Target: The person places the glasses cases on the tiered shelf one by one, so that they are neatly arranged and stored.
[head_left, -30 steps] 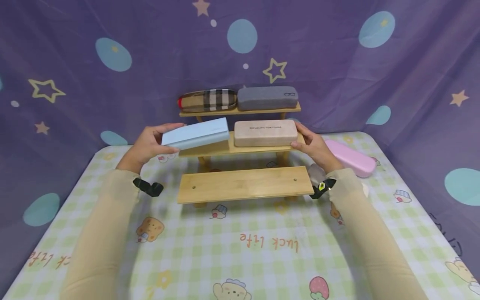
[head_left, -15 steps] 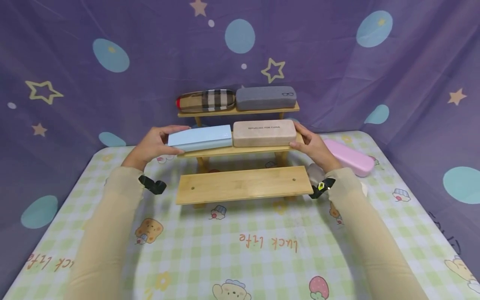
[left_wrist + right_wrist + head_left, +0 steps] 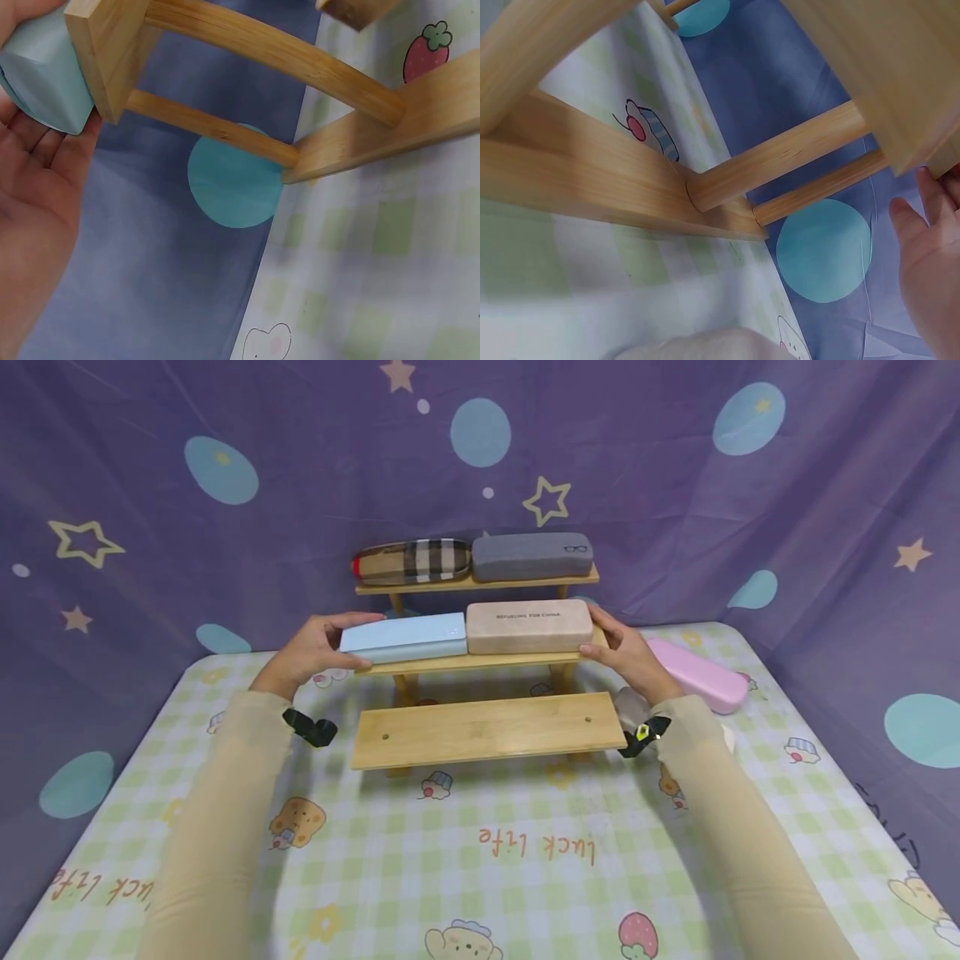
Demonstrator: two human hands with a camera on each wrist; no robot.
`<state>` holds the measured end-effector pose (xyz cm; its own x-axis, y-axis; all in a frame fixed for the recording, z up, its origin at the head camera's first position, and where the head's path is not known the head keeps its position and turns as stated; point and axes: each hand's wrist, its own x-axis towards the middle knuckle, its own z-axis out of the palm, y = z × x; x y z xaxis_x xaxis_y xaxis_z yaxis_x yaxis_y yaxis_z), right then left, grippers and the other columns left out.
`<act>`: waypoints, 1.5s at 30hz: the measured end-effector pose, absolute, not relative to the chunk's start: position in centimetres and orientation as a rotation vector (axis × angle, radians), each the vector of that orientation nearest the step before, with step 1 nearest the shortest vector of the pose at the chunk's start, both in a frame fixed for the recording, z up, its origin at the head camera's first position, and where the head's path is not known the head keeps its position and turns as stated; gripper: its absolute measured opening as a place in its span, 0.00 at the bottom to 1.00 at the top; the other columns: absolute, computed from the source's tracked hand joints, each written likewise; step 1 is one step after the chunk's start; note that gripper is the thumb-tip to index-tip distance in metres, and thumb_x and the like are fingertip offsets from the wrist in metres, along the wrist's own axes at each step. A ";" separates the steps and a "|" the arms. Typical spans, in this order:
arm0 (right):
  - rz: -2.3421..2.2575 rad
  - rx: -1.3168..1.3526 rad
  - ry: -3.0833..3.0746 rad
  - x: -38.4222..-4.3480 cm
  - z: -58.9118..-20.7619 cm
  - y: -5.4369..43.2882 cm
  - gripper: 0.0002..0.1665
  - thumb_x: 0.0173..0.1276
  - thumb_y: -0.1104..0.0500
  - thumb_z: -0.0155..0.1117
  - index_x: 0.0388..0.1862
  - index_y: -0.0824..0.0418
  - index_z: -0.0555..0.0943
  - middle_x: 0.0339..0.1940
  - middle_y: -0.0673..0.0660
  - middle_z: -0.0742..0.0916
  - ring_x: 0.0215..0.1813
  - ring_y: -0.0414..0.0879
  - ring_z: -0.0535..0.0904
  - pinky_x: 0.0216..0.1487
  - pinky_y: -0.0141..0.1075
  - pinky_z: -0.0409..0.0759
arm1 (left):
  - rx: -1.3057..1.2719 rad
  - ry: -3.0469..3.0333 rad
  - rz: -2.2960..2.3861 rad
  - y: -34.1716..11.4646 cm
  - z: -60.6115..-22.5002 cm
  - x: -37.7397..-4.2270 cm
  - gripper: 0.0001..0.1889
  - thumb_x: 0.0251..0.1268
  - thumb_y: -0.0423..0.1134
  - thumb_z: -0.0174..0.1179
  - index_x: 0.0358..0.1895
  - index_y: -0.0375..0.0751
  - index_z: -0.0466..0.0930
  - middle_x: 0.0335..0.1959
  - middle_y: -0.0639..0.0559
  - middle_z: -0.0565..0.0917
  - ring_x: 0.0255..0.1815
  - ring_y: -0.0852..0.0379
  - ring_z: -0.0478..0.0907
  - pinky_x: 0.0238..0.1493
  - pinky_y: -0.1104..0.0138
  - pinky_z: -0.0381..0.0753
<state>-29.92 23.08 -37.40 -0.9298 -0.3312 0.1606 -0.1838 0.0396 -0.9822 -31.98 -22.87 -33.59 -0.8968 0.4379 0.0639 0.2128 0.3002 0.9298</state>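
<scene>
In the head view my left hand (image 3: 303, 652) grips the left end of a light blue glasses case (image 3: 405, 637), thumb in front and fingers behind. The case lies on the left half of the middle board of a three-tier wooden stand (image 3: 487, 731). My right hand (image 3: 630, 653) holds the right end of a beige glasses case (image 3: 528, 628) with lettering, set beside the blue one on that board. From the left wrist, the blue case (image 3: 49, 75) shows at the board's end against the fingers. The right wrist view has my fingers (image 3: 907, 221) at the board's end; the beige case is hidden there.
A plaid case (image 3: 412, 562) and a grey case (image 3: 532, 557) stand on the top tier. Right of the stand, a pink case (image 3: 697, 675) lies on the checked tablecloth (image 3: 525, 893), partly behind my right arm. A purple curtain (image 3: 337, 443) hangs behind.
My left hand has lowered the tilted blue case onto the middle board and moved it right, up to the beige case. The right hand has kept its hold on the beige case.
</scene>
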 end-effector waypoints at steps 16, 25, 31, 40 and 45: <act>-2.026 -0.546 2.196 -31.1 -38.8 23.5 0.44 0.66 0.66 0.60 0.75 0.63 0.50 0.77 0.58 0.54 0.71 0.51 0.60 0.55 0.23 0.70 | 0.563 2.373 1.572 -22.8 -33.6 -31.9 0.35 0.48 0.25 0.69 0.64 0.41 0.71 0.48 0.53 0.81 0.42 0.56 0.79 0.39 0.67 0.80; -2.052 -0.571 2.167 -31.4 -39.3 23.6 0.44 0.66 0.65 0.60 0.76 0.60 0.50 0.77 0.56 0.53 0.71 0.51 0.59 0.57 0.23 0.70 | 0.517 2.349 1.580 -22.8 -33.7 -31.9 0.35 0.49 0.26 0.69 0.65 0.43 0.71 0.52 0.51 0.79 0.44 0.55 0.78 0.41 0.67 0.79; -2.067 -0.585 2.150 -31.3 -39.2 23.5 0.43 0.67 0.66 0.59 0.76 0.61 0.50 0.77 0.57 0.53 0.69 0.50 0.62 0.56 0.24 0.71 | 0.524 2.350 1.579 -22.7 -33.6 -31.9 0.35 0.50 0.26 0.69 0.65 0.43 0.71 0.54 0.50 0.78 0.45 0.55 0.77 0.41 0.67 0.79; -2.064 -0.587 2.149 -31.3 -39.4 23.5 0.45 0.65 0.63 0.62 0.76 0.61 0.50 0.77 0.58 0.53 0.70 0.50 0.61 0.56 0.24 0.70 | 0.646 2.302 1.617 -23.4 -33.8 -31.7 0.40 0.52 0.24 0.66 0.71 0.45 0.62 0.67 0.50 0.68 0.58 0.57 0.70 0.49 0.72 0.75; -2.058 -0.578 2.172 -31.2 -39.4 23.7 0.44 0.66 0.62 0.62 0.76 0.60 0.51 0.77 0.58 0.54 0.73 0.51 0.57 0.58 0.23 0.69 | 0.745 2.304 1.704 -24.2 -34.1 -30.7 0.42 0.54 0.21 0.63 0.73 0.43 0.58 0.74 0.49 0.56 0.73 0.55 0.52 0.64 0.73 0.62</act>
